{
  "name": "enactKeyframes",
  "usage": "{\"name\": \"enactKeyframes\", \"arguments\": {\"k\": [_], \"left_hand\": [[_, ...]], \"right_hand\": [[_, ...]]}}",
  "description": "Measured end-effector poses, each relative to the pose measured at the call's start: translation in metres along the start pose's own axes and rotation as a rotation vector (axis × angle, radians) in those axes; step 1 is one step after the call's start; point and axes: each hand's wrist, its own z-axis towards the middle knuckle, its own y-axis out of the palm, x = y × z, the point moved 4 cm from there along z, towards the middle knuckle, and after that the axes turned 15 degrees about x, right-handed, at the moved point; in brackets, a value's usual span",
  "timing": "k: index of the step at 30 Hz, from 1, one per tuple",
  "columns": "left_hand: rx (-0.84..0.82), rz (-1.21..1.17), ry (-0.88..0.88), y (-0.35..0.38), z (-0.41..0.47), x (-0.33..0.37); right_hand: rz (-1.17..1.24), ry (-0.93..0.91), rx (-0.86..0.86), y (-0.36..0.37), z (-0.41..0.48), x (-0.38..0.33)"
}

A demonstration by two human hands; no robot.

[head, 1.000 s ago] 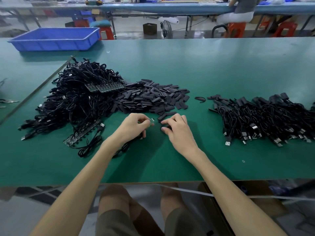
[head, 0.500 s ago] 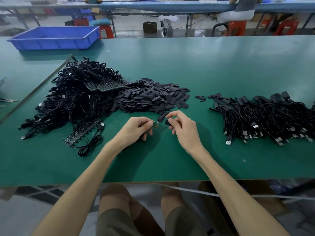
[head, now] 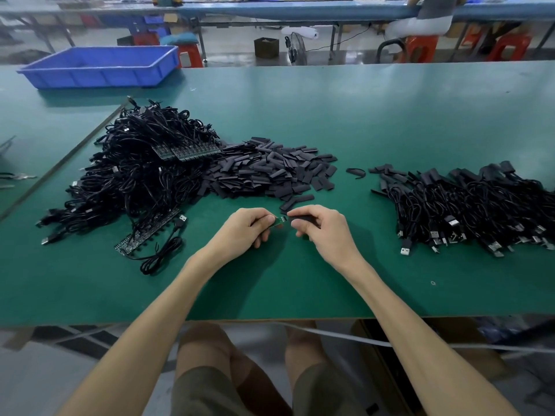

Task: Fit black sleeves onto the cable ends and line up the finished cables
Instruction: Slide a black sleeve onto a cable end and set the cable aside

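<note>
While the hands face each other low over the table (head: 390, 121), a black sleeve (head: 301, 218) is just beside a cable end (head: 279, 221).
The left hand (head: 247, 228) grips the cable end with curled fingers, its green tip pointing right; the right hand (head: 324, 232) pinches the black sleeve. Behind them lie loose sleeves (head: 270, 172), at right finished cables (head: 468, 205).

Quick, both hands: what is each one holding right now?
Left hand: closed, pinching a cable end.
Right hand: closed, pinching a black sleeve.
</note>
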Motion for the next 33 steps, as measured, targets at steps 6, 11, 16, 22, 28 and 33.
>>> {"name": "enactKeyframes", "arguments": {"k": [6,11,16,22,28,33], "left_hand": [[-0.016,-0.037,-0.005,-0.0015,-0.0002,0.0004],[-0.040,-0.060,-0.006,-0.0009,-0.0013,0.0011],[-0.049,-0.077,-0.003,-0.0017,-0.0022,-0.0003],[-0.077,-0.088,0.024,-0.0036,-0.0039,-0.0003],[-0.001,-0.056,0.007,-0.0036,-0.0024,-0.0009],[0.068,-0.062,-0.021,-0.0001,-0.0040,0.0044]], "right_hand": [[0.030,0.021,-0.005,0.0010,0.0003,0.0007],[0.067,0.034,-0.005,-0.0010,-0.0007,-0.0008],[0.111,0.056,-0.012,-0.0023,-0.0011,-0.0014],[0.119,0.038,-0.013,0.0001,-0.0026,-0.0032],[0.133,0.039,-0.103,0.0035,-0.0045,-0.0026],[0.154,0.064,-0.109,0.0026,-0.0037,-0.0010]]}}
